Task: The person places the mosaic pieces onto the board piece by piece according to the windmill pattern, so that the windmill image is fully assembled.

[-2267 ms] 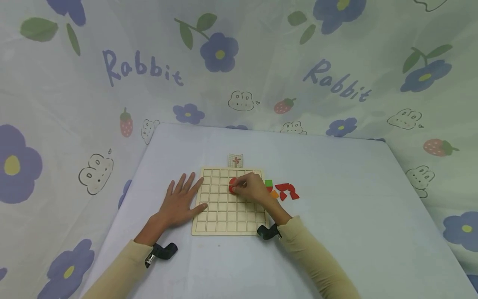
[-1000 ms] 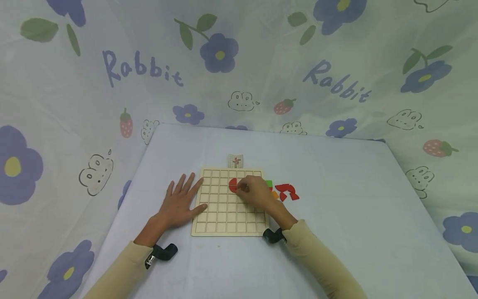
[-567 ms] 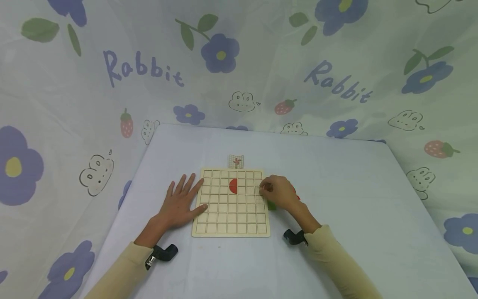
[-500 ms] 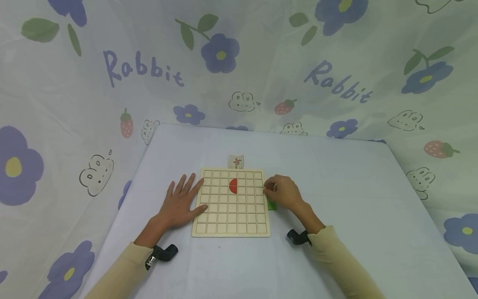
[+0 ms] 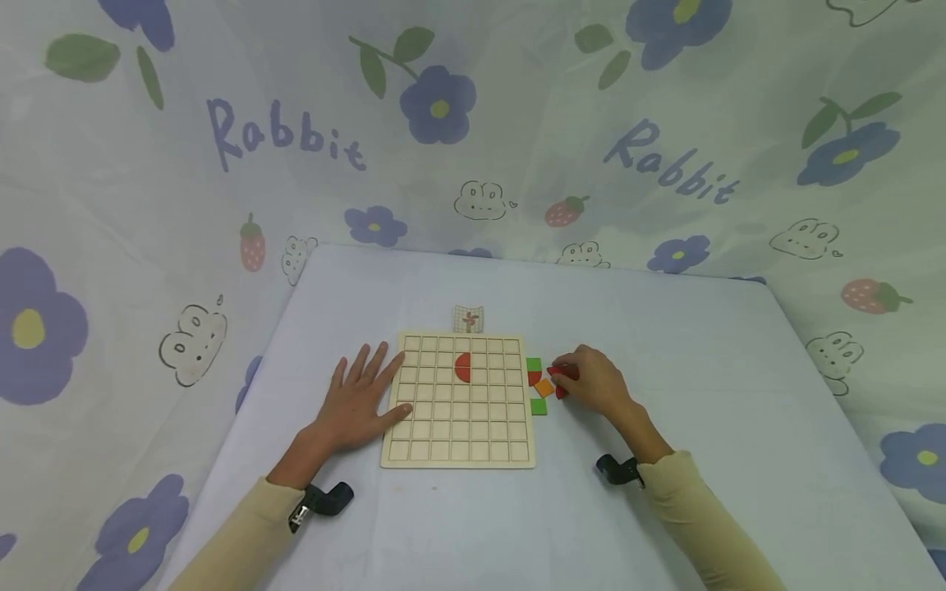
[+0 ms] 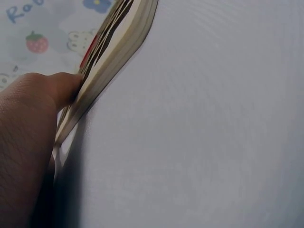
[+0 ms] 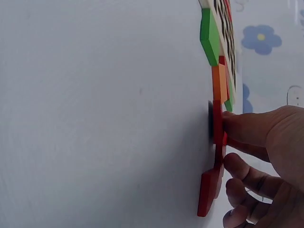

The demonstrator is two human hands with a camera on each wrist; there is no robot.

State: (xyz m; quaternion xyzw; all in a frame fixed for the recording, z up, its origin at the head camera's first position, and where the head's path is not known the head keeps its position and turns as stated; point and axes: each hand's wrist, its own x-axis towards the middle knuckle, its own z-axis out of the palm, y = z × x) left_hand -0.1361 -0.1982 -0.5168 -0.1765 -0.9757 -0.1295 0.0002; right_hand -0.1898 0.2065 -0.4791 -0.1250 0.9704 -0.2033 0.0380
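My left hand (image 5: 356, 408) lies spread at the left edge of a square wooden grid board (image 5: 439, 427). In the left wrist view its thumb (image 6: 66, 88) rests on the board's edge. Two red quarter-circle pieces (image 5: 463, 368) form a half disc on the board. Right of the board, my right hand (image 5: 597, 382) is among loose red pieces, thumb and finger pinching a red quarter-circle piece (image 7: 218, 121). Another red piece (image 7: 207, 192) lies beneath the curled fingers. From the head, the hand hides part of this pile.
Along the board's right side lie an orange square (image 5: 544, 387), a green square (image 5: 539, 407), another green square (image 5: 534, 364) and a red piece (image 5: 534, 377). A small pattern card (image 5: 469, 319) with a pinwheel picture stands behind the board. White cloth covers the table (image 5: 665, 345).
My right hand has left the half disc on the board and moved right to the loose red pieces. The left hand has stayed at the board's edge.
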